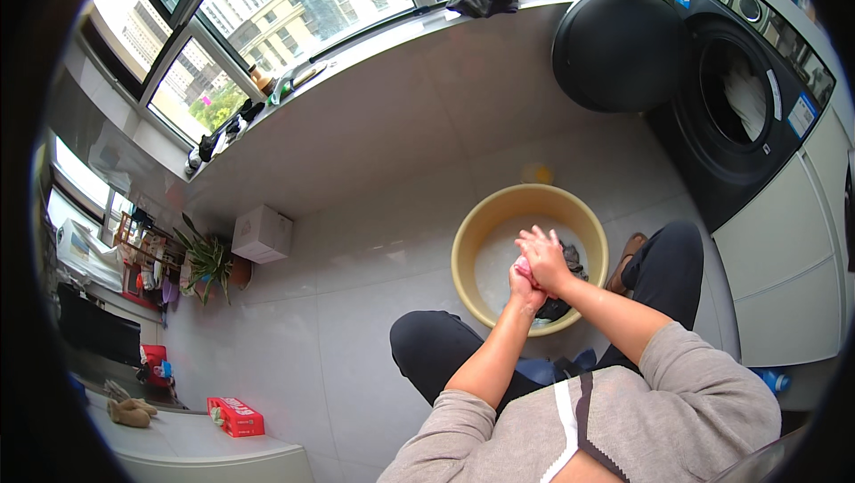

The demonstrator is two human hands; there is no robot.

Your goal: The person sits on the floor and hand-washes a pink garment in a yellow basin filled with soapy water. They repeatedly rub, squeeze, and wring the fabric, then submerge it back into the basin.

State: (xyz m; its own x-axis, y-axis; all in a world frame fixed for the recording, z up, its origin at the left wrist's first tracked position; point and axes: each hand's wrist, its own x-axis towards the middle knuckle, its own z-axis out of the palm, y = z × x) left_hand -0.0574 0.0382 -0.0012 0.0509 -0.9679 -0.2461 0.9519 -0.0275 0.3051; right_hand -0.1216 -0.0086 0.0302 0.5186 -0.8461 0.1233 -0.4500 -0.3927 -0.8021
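My left hand (526, 290) holds a small pink item (524, 269), probably a piece of cloth, above a round yellow plastic basin (463, 262). Over the same item lies my right hand (542, 261), its fingers extended and pressed against it. Most of the pink item is hidden between my palms. Inside the basin, on the right side, dark wet-looking cloth (573, 261) is bunched up. More black cloth (553, 309) sits below my wrists. Whitish, cloudy water (493, 262) seems to cover the basin's bottom.
A black front-loading washing machine (688, 82) stands at the right with its door (618, 48) swung wide. White fabric (743, 99) shows in its drum. A yellowish item (537, 173) is behind the basin. At left are a white box (262, 234) and a potted plant (207, 259).
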